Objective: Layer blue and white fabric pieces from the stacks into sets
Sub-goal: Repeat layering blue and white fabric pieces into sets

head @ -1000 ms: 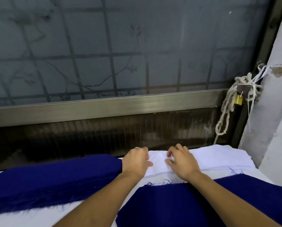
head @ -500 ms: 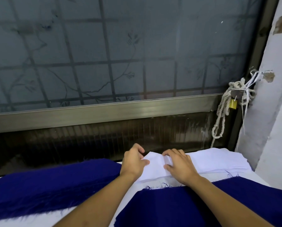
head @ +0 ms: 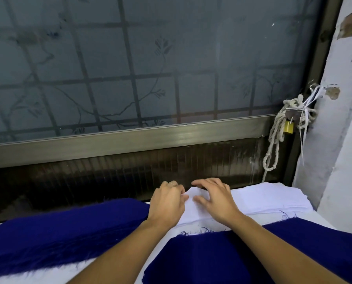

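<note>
Nearest the camera a blue piece lies flat on the white table, its frayed far edge just below the wrists; to the left a thick blue stack runs along the table, its fuzzy cut edge facing the person. Both bare forearms reach forward over the blue piece and meet at the near-left corner of the white stack, which sits beyond the blue piece and just right of the blue stack.

The left hand has its fingers curled inward and its thumb pressed against them, pinching the left edge of the top white piece; a ring shows on one finger. The corner of that piece is raised into a small peak between the two hands; its lower part lies on the stack. The right hand is spread palm down on the same piece; its fingers are apart and only lightly bent, their tips at the lifted corner, and the thumb rests on the cloth pointing towards the left hand; whether any fingertip nips the cloth cannot be told.

Beyond the stacks is a dark ribbed panel, then a metal rail, then a frosted pane with a leaf pattern and a grille behind it; at the right a rope and a brass padlock hang beside a pale wall.
</note>
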